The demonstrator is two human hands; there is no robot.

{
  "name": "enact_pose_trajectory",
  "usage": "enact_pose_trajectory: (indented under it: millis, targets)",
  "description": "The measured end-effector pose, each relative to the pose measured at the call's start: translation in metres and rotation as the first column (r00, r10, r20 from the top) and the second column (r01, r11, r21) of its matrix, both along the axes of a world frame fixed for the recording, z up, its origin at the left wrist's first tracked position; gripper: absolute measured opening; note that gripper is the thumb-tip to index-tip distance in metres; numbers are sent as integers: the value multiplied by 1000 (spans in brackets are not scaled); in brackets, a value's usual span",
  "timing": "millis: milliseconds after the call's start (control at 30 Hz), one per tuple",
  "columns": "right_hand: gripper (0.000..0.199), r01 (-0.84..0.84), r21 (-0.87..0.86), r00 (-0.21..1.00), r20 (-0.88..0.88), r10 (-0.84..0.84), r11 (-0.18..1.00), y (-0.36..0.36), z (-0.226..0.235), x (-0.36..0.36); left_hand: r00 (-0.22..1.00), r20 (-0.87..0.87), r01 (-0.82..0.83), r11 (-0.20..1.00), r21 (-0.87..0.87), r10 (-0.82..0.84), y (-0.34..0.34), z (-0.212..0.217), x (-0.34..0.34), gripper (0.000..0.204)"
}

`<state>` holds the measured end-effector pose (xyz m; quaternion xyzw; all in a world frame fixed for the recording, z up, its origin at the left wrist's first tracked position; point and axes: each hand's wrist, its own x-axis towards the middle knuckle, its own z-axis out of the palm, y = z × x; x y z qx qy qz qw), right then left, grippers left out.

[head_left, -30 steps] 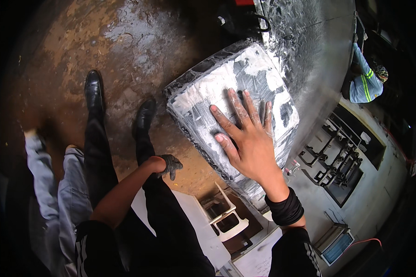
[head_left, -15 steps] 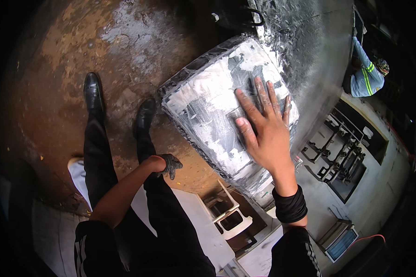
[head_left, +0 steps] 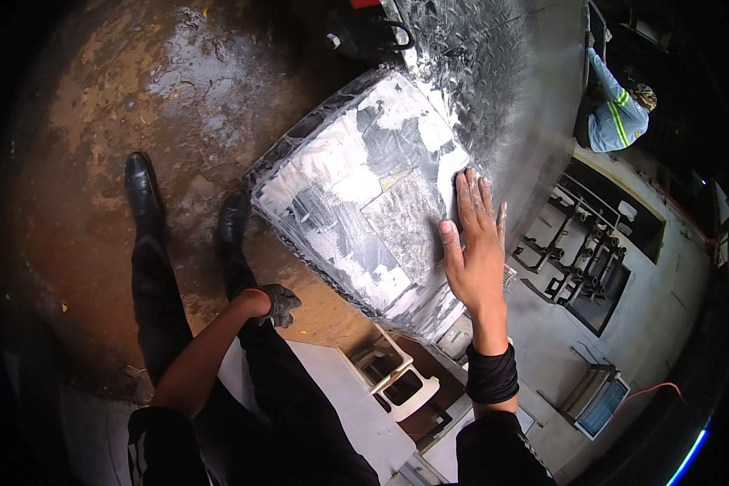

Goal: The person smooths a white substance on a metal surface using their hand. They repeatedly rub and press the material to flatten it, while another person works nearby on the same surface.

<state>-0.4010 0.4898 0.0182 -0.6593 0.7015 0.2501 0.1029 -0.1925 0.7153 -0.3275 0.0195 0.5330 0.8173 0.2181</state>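
Observation:
In front of me stands a blocky, dark-sided panel piece [head_left: 332,182], its face smeared with white and grey filler or powder. A square, greyish dusty sheet or patch [head_left: 409,223] lies on that face; which of the two I cannot tell. My bare right hand [head_left: 474,251] is flat along the face's right edge, fingers stretched out and dusted grey, with nothing visibly held. Whether the palm touches the surface is hidden. My left hand [head_left: 279,306], in a dark grey glove, hangs beside my leg, fingers loosely bent and holding nothing I can see.
A dusty metal tread-plate surface [head_left: 494,97] adjoins the piece at the far side. A black object with a handle [head_left: 368,36] sits behind it. A white plastic chair [head_left: 409,389] is near my right. Another person in a light-blue reflective top [head_left: 620,117] works at far right.
My right hand has slid from the middle of the face to its right edge, fingers drawing together and uncovering the grey square. The view has shifted a little. My left hand hangs much as before.

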Motion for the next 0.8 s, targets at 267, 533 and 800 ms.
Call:
enact_pose_trajectory:
  millis: [267, 533, 800]
  targets:
    - [55, -40, 122, 998, 43, 35, 992, 12, 23, 6, 855, -416, -418, 886, -199, 310, 46, -38, 10, 58]
    - [50, -176, 105, 984, -12, 178, 979, -32, 3, 6, 957, 73, -289, 950, 118, 282, 16, -20, -3, 80]
    - [50, -120, 102, 993, 0, 121, 988, -25, 15, -1, 855, 189, -516, 832, 205, 484, 15, -14, -6, 49]
